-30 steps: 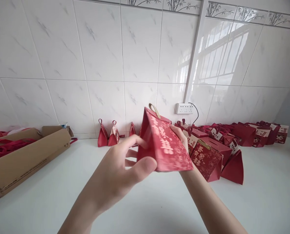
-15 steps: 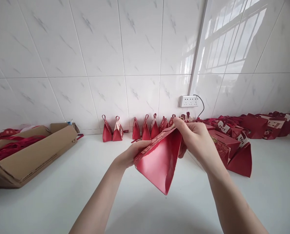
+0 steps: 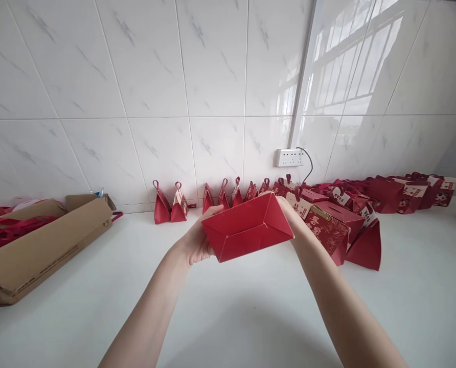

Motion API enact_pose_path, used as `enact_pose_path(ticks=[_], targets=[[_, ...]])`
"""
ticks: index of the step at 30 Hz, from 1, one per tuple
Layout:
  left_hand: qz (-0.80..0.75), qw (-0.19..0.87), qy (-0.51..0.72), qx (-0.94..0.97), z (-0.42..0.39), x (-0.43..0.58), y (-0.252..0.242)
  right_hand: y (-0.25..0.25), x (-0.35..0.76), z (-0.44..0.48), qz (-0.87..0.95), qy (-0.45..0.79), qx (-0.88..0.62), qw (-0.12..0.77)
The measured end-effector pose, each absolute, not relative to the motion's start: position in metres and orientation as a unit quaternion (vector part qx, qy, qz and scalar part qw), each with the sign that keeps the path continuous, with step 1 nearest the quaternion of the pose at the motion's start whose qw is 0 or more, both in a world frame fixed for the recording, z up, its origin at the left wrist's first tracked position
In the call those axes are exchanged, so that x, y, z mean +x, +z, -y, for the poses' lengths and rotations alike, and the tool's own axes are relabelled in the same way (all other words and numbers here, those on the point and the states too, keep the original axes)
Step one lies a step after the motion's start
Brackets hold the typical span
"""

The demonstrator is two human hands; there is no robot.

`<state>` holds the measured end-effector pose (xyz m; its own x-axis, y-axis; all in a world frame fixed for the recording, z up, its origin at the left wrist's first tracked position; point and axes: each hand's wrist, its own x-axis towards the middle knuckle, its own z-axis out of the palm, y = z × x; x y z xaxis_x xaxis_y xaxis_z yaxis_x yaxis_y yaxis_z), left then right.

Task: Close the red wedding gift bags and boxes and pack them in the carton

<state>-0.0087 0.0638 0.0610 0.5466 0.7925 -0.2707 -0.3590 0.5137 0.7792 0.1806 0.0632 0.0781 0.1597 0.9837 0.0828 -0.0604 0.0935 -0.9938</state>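
Observation:
A red paper gift box (image 3: 251,232) is held up over the white table, its folded base turned toward me. My left hand (image 3: 199,240) grips its left side, thumb at the upper edge and fingers curled beneath. On the other side, my right hand (image 3: 289,212) holds the box from behind; most of its fingers are hidden by the box. Small red gift boxes with ribbon loops (image 3: 161,204) stand in a row by the wall behind.
At left lies an open cardboard carton (image 3: 55,250) with red ribbons (image 3: 19,232) inside. Many red boxes (image 3: 366,245) crowd the table's right and back. A power strip (image 3: 289,157) with a dark cable is on the tiled wall.
The box has been tipped so its base now faces me instead of its open-looking triangular side. My right hand has moved behind it. The view has shifted slightly right.

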Motion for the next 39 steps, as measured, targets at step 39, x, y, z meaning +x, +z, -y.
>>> enact_pose_path(ticks=[39], targets=[[-0.361, 0.641, 0.516, 0.439, -0.053, -0.032, 0.074, 0.081, 0.168, -0.044, 0.474, 0.567, -0.407, 0.536]])
